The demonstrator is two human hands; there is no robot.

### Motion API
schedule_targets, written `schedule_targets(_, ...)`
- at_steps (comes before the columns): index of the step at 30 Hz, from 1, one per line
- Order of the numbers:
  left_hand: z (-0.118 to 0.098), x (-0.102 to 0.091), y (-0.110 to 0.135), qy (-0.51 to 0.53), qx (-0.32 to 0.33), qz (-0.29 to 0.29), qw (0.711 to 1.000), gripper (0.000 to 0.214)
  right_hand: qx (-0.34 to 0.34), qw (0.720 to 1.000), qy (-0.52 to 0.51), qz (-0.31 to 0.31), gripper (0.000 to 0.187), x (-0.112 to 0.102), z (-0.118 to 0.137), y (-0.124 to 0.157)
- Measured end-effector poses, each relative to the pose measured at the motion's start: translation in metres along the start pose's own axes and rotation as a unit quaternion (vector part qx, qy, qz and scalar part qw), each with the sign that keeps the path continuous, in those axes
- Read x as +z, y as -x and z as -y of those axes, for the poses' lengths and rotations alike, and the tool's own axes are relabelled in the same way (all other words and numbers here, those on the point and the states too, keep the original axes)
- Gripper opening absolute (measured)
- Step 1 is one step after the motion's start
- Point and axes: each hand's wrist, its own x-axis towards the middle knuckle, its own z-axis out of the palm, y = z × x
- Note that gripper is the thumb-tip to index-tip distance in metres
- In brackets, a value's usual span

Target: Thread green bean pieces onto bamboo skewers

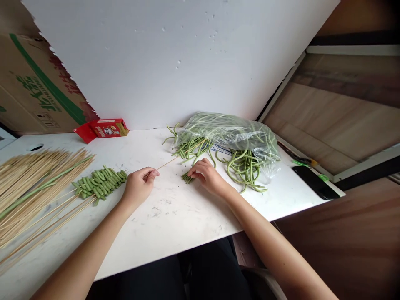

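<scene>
My left hand (140,183) is closed around a thin bamboo skewer (167,163), whose bare tip points right and away from me. Over a small pile of cut green bean pieces (186,178) my right hand (208,176) bends its fingers, thumb and fingertips drawn together at the pieces. Left of my left hand lie several skewers threaded with short bean pieces (100,182), packed side by side. Behind my right hand, long green beans (245,168) spill from a clear plastic bag (228,129).
Many bare bamboo skewers (40,175) spread over the table's left side, a long bean (46,183) across them. A red box (111,128) stands by the white panel (175,62). On the right are a black phone (315,182) and a dark-handled tool (293,153).
</scene>
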Motion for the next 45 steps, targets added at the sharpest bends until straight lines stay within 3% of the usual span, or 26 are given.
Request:
schedule_targets(9, -0.003, -0.002, -0.001, 0.011, -0.001, -0.012, 1.0, 0.033, 0.004, 0.999, 0.021, 0.031, 0.022, -0.011, -0.014, 0.002)
schedule_targets(15, -0.002, -0.002, -0.001, 0.014, 0.0, -0.002, 1.0, 0.033, 0.013, 0.998, 0.052, 0.017, 0.005, -0.004, -0.014, 0.002)
schedule_targets(24, 0.005, 0.0, -0.003, 0.03, -0.006, -0.001, 1.0, 0.034, 0.003, 0.995, 0.096, 0.032, 0.013, 0.004, -0.021, 0.0)
schedule_targets(27, 0.005, -0.001, -0.003, 0.032, -0.007, -0.002, 0.999, 0.034, 0.005, 0.999, 0.05, 0.01, 0.017, -0.001, -0.017, 0.001)
schedule_targets(30, 0.005, -0.002, -0.004, 0.027, -0.01, -0.002, 1.0, 0.035, 0.056, 0.995, -0.064, -0.048, 0.017, -0.005, -0.018, 0.002)
schedule_targets(34, 0.007, -0.001, -0.004, 0.027, -0.011, 0.004, 1.0, 0.037, 0.142, 0.96, -0.197, -0.143, 0.025, -0.006, -0.028, 0.002)
schedule_targets(37, 0.01, 0.0, -0.004, 0.029, -0.008, 0.009, 1.0, 0.036, 0.176, 0.932, -0.244, -0.203, 0.04, -0.006, -0.038, 0.001)
schedule_targets(40, 0.013, 0.001, -0.005, 0.019, -0.005, 0.012, 1.0, 0.036, 0.208, 0.898, -0.292, -0.256, 0.042, -0.01, -0.043, 0.0)
schedule_targets(45, 0.016, 0.003, -0.005, 0.01, 0.001, 0.019, 1.0, 0.033, 0.234, 0.831, -0.413, -0.288, 0.042, -0.018, -0.041, -0.002)
